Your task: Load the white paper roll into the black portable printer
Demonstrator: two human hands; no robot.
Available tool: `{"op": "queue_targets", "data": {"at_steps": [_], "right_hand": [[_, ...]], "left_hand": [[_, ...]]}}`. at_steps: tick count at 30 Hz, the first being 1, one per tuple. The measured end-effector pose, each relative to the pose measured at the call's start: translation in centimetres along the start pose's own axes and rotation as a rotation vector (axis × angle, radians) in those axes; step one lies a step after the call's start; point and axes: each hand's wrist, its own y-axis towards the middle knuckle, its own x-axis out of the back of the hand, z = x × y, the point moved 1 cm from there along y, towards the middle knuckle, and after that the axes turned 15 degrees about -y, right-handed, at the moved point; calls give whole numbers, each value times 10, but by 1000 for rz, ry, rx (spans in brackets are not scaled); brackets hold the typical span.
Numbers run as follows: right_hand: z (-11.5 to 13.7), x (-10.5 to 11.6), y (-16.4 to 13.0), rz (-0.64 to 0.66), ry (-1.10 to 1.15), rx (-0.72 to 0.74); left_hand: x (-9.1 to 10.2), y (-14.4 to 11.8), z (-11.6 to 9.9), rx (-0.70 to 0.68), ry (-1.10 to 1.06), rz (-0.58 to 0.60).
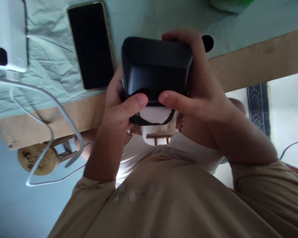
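the box [155,67] in the hands is glossy black, with a white label [155,115] on its near face. the phone [91,44] has a black screen in a gold rim. the cloth [52,66] is pale green and crumpled, the table edge [258,62] light brown wood. the cable [52,132] is white. the shirt [178,201] is plain tan. the rug [259,105] is dark blue with diamond patterns.

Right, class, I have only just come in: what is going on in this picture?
A person in a tan long-sleeved top holds a small black box up in both hands, close to the camera. The left hand grips its left side and the right hand wraps its right side, thumbs pressed on the near face above a white label. Behind, a dark-screened phone lies on a pale crumpled cloth over a wooden table, beside a white device and a white cable.
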Motion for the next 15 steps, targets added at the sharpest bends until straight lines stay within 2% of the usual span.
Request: {"op": "queue_targets", "data": {"at_steps": [3,10,15], "right_hand": [[-8,-2,2,-12,13,19],[-15,-7,5,-78,-4,-29],[0,0,-4,-120,-52,-74]], "left_hand": [[-1,-1,-5,-26,-18,118],[-1,5,-2,-27,-10,48],[-10,7,1,-78,-89,-11]]}}
